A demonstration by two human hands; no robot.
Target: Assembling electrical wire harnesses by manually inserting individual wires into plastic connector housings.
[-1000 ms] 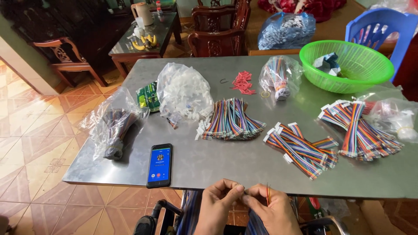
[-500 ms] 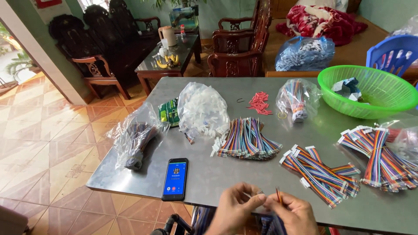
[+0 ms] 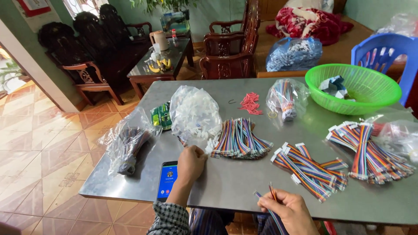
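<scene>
The right hand (image 3: 291,209), at the near table edge, pinches a thin strip of multicoloured ribbon wires (image 3: 273,201) between thumb and fingertips, the wire ends standing up above the fingers and the rest trailing down past the edge. The left hand (image 3: 190,162) is loosely curled with fingertips down on the metal table (image 3: 235,182), reaching at small white connector housings (image 3: 212,144) that spill from a clear bag of white connectors (image 3: 193,112); whether it has one pinched cannot be told. The wire strip judges light, limp and easily kinked; best held close to its free ends, where the right hand has it. The housings appear small, hard, smooth and apt to slip, so a fingertip pinch suits them. Packages: a loose fan of rainbow wires (image 3: 241,138) lies just beside the left hand; finished harnesses (image 3: 310,167) with white plugs lie centre-right; a clear bag of dark wires (image 3: 128,143) sits far left; a green packet (image 3: 161,115) behind it; a phone (image 3: 167,179) with blue screen under the left wrist; a green basket (image 3: 353,89) at the far right.
</scene>
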